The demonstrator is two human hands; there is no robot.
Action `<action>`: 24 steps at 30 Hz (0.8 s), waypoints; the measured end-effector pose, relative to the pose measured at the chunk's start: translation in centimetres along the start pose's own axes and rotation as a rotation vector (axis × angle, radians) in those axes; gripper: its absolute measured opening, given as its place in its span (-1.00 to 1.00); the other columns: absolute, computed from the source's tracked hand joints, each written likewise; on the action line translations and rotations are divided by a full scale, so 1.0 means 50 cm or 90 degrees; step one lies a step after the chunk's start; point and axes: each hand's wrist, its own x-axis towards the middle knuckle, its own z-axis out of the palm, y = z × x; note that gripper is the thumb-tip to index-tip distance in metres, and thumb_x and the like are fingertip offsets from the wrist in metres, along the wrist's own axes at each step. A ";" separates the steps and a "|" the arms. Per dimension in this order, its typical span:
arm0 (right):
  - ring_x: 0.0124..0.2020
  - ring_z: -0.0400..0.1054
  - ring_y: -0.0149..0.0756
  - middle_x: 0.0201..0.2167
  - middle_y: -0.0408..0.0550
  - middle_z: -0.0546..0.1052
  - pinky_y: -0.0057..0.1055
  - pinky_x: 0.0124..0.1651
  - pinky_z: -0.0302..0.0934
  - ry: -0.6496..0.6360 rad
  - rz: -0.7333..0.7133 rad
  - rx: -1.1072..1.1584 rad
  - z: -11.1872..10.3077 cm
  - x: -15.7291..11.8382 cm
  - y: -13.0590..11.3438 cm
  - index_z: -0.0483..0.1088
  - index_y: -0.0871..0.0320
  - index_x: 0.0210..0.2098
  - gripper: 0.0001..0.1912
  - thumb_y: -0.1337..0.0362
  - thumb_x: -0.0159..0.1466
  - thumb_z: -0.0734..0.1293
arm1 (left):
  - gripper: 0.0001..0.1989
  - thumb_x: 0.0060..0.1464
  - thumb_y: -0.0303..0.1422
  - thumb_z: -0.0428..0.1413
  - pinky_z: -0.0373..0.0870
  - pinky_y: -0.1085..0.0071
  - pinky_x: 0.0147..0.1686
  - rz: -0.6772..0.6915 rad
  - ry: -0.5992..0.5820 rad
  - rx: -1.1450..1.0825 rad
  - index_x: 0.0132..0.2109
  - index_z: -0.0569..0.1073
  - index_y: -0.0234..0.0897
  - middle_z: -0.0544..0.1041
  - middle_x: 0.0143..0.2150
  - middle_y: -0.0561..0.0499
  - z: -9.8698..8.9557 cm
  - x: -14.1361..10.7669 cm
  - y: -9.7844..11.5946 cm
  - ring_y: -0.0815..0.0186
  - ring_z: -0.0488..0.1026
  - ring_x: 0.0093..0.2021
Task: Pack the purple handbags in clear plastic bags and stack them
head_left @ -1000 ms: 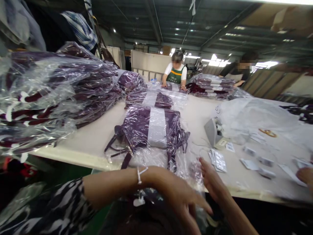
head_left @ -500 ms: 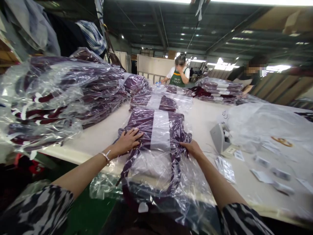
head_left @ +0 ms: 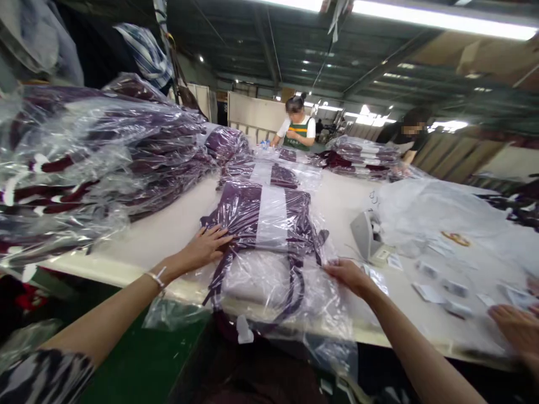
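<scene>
A folded dark purple garment lies in a clear plastic bag, with a white paper band across its middle. The garment's narrow strap-like part loops toward me inside the plastic, and a white tag shows at the table's front edge. My left hand rests with outstretched fingers on the near left corner of the package. On the right side, the fingers of my right hand are closed on the bag's loose plastic, apart from the cloth.
Wrapped garments are piled high at left; another stack stands farther back. A grey device, labels and white plastic sheeting lie at right. Two people work across the table. Another person's hand is at the right edge.
My right hand has moved from the garment's side outward and toward me, onto the loose plastic. My left hand has slid slightly toward the package's edge. Another person's hand has appeared at right.
</scene>
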 end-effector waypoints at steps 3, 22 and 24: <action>-0.66 0.09 -0.49 -0.69 -0.27 0.28 -0.49 -0.60 -0.04 -0.014 0.043 0.043 -0.040 -0.083 0.073 0.30 0.12 -0.56 -0.55 -0.04 -0.02 0.54 | -0.48 0.32 -0.21 0.10 0.04 -0.16 0.38 -0.011 0.012 -0.010 0.38 0.35 -0.09 0.25 0.46 -0.15 -0.016 -0.040 0.044 -0.08 0.12 0.47; -0.34 0.48 -0.36 -0.38 -0.18 0.61 -0.53 -0.30 0.26 -0.425 -0.004 -0.067 0.190 -0.406 0.103 0.60 0.09 -0.23 -0.80 0.22 0.16 0.42 | -0.83 0.40 -0.37 -0.01 0.42 0.32 -0.11 0.157 0.306 -0.269 -0.18 0.44 -0.24 0.61 -0.19 0.01 -0.123 -0.058 0.399 0.27 0.54 -0.16; -0.54 0.37 -0.42 -0.50 -0.21 0.52 -0.52 -0.46 0.20 -0.356 -0.009 0.027 0.271 -0.371 0.055 0.56 0.10 -0.13 -0.74 0.15 0.27 0.34 | -0.86 0.38 -0.43 0.01 0.40 0.27 0.03 0.216 0.409 -0.226 -0.18 0.45 -0.23 0.62 -0.12 -0.01 -0.138 -0.086 0.425 0.25 0.54 -0.04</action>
